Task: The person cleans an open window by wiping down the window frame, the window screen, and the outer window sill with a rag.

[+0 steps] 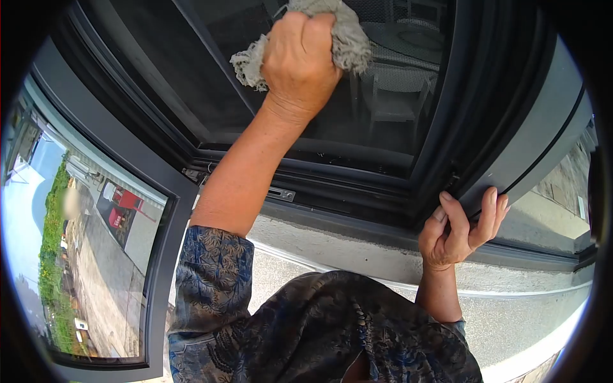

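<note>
My left hand (300, 60) is raised at the upper middle, closed in a fist around a shaggy grey rag (350, 41). Part of the rag sticks out on either side of the fist, in front of the dark window screen (313, 137). Lower and to the right, my right hand (456, 230) has its fingers apart and holds nothing. Its fingertips rest on the dark grey window frame (511, 159) near the lower right corner of the opening.
An open window sash (167, 236) with reflective glass stands at the left, joined near a metal hinge (191, 173). Below the frame runs a pale concrete sill (345, 246). A chair (397, 96) shows dimly behind the screen.
</note>
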{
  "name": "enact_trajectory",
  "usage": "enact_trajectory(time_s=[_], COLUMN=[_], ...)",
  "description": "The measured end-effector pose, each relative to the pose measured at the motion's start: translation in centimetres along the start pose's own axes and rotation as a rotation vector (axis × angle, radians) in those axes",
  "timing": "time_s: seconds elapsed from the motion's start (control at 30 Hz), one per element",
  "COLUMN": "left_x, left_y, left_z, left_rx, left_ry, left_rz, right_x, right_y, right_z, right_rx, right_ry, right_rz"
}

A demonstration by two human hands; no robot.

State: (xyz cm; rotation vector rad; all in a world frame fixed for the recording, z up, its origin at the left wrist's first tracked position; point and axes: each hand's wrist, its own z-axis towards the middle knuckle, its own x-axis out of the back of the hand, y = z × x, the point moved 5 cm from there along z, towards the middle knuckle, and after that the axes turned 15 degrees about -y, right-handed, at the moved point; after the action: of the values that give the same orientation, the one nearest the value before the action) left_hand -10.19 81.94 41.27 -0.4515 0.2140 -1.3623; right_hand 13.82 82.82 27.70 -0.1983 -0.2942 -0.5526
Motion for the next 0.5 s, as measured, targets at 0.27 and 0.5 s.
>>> enact_trajectory(time_s=[0.27, 0.5], left_x=[-0.5, -1.0], left_y=[10.2, 6.8], left_z=[-9.8, -3.5], left_rx=[-0.31, -0.556], left_ry=[-0.491, -0.278], left_rz=[-0.249, -0.117], right_x=[-0.2, -0.3], right_y=[0.0, 0.0], right_z=[-0.4, -0.5], right_rx=[0.014, 0.022], right_ry=[-0.029, -0.017], right_rz=[-0.032, -0.032])
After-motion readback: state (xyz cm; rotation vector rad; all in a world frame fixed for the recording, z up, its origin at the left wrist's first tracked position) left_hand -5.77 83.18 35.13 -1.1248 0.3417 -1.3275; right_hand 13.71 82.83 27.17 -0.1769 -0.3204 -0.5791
